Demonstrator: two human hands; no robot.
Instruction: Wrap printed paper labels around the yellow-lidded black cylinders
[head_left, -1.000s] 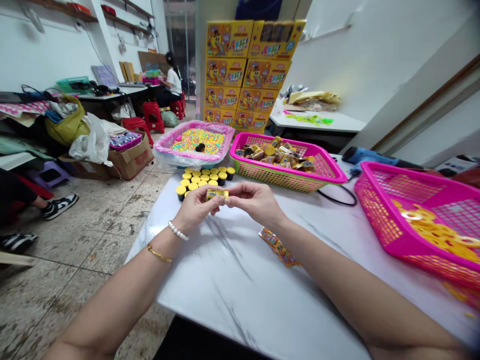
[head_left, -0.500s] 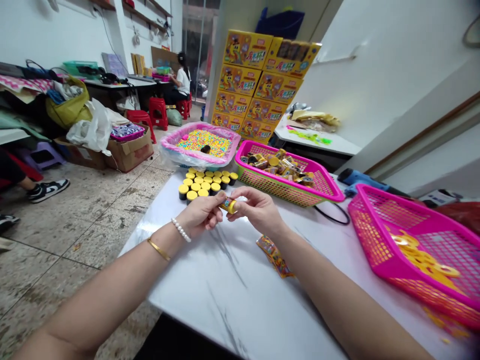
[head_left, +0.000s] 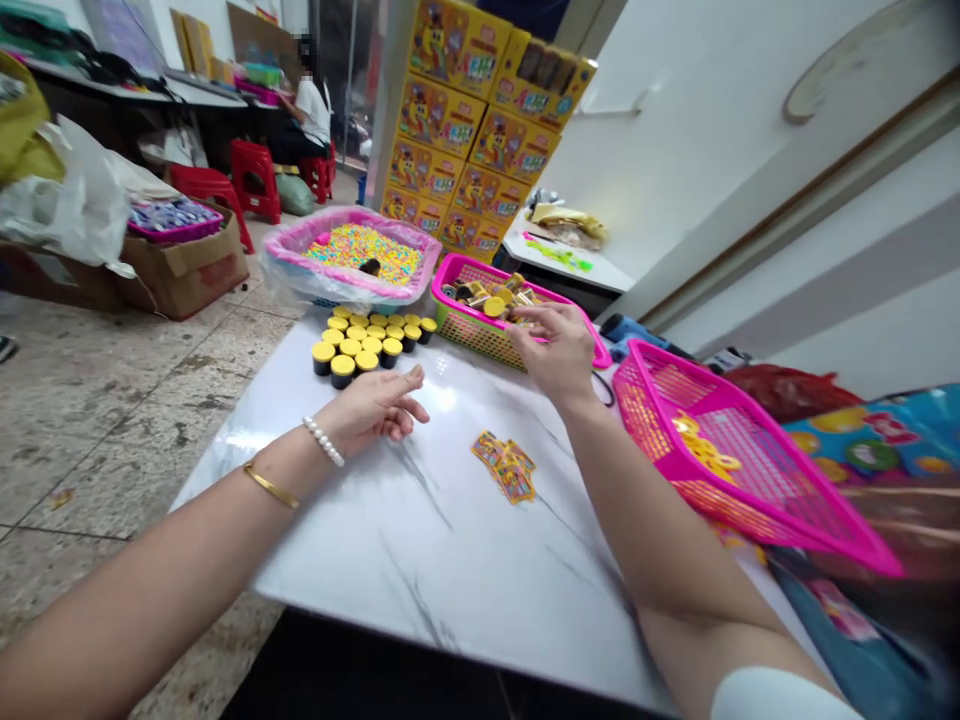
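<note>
My left hand (head_left: 379, 405) rests above the white table with its fingers loosely apart and nothing in them. Just beyond it stand rows of small black jars with yellow lids (head_left: 356, 347). My right hand (head_left: 559, 345) is at the near rim of a pink and green basket (head_left: 480, 338), its thumb and fingers apart, and I see nothing between them. Inside that basket lies a heap of jars in printed wrappers (head_left: 495, 305). Several printed yellow-orange labels (head_left: 506, 465) lie overlapping on the table between my forearms.
A plastic-lined tub (head_left: 281, 255) of small coloured beads stands at the table's far left. To the right is a pink basket (head_left: 750, 400) with yellow rings (head_left: 705, 448). Stacked yellow boxes (head_left: 442, 110) rise behind. A person (head_left: 307, 115) sits at a far table.
The small jar that both hands held is gone from them. My right hand has moved away to the right, to the basket of wrapped jars; my left hand has opened. The view has shifted right.
</note>
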